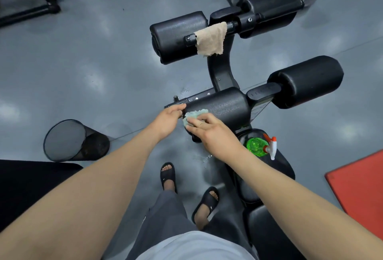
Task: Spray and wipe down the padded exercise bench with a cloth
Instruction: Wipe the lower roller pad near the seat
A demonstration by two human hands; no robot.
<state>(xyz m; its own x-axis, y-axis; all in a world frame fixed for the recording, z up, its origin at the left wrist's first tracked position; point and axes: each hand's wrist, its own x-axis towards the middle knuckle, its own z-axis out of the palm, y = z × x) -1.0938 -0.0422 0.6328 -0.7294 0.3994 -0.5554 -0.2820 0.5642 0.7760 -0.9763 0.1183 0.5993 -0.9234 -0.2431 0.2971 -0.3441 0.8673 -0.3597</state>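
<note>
**Cloth pressed to the near roller, both hands at its end**

Grey, glossy gym floor (93, 63) all round, and standing on it is the black padded exercise bench (221, 73) with its foam rollers. The right hand (215, 135) is down on the near black roller pad (226, 104). Its fingers lie fairly flat and a little apart over a crumpled pale green cloth (193, 114), pressing it against the pad's end rather than wrapping round it. The left hand (166, 120) sits just beside it, on the other side of the cloth, with the index finger stretched out to the tip of the roller. Its other fingers vanish behind the cloth, so I cannot tell whether it grips anything.

Just off the right wrist stands a translucent green spray bottle with a white trigger and orange nozzle (258, 147). It is upright on the bench's black seat pad (284, 164), with neither hand on it. A few wet drops glint on the floor under that wrist. Well beyond both hands, a tan rag (210, 39) hangs over the bar between the far rollers. Out past the left forearm there's a black mesh waste bin (68, 141) on the floor. Out past the right forearm lies the corner of a red floor mat (360, 183).
</note>
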